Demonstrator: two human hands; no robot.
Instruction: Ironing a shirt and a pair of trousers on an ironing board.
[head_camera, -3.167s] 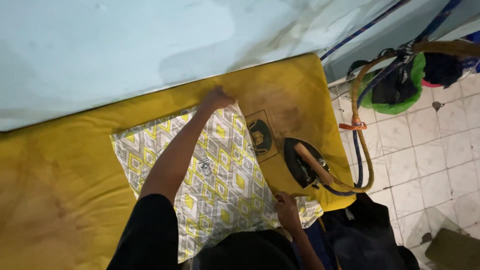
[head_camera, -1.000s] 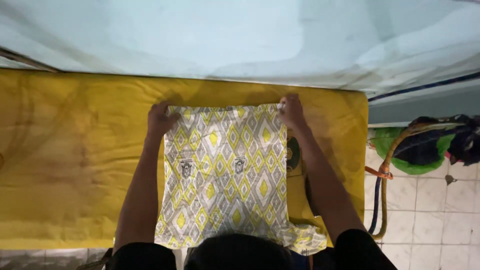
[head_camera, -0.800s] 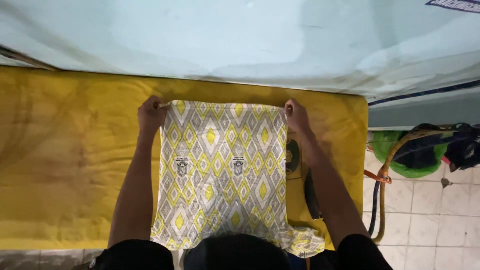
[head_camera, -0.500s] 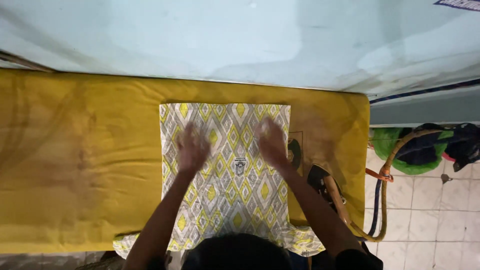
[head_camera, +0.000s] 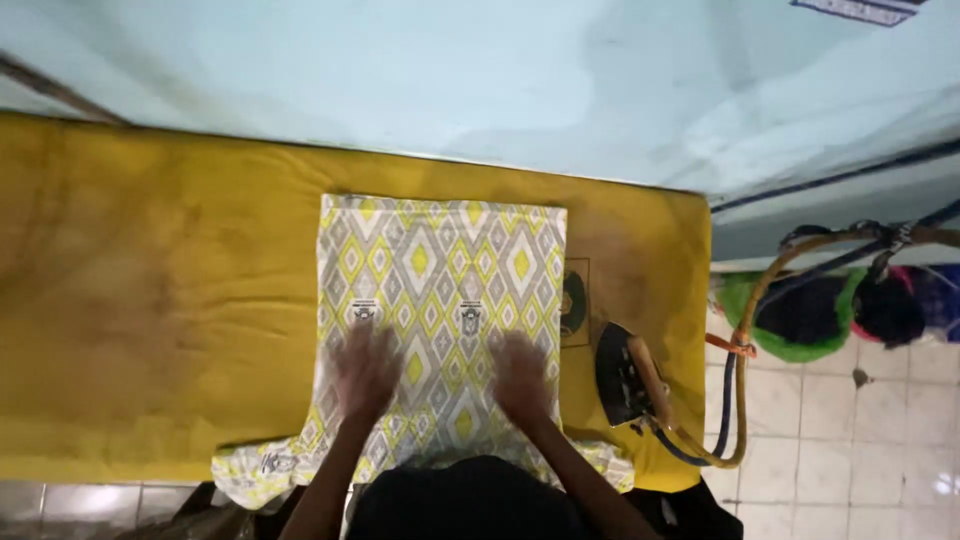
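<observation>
Our 2 hands lie flat and open on the patterned garment (head_camera: 440, 300), clamped on nothing: the left hand (head_camera: 365, 368) presses the cloth on its left half and the right hand (head_camera: 520, 375) on its right half, the 2 apart with a strip of cloth between them; both are blurred, so we cannot tell how the single fingers sit. The garment, grey and yellow diamonds, lies folded into a tall rectangle under our palms, its far edge squared toward the wall and its sleeves spreading out at the near edge of the yellow padded board (head_camera: 150, 300), the left sleeve overhanging slightly. We judge that the main risk is the fold slipping: uneven pressure from 1 palm could drag the top layer askew or push a crease into it, and the overhanging sleeve could pull the cloth off the near edge. Just right of our right hand the iron (head_camera: 625, 375) rests on the board, close to the garment's edge; we judge a careless sweep of that forearm could touch it or snag its hose (head_camera: 745, 400).
</observation>
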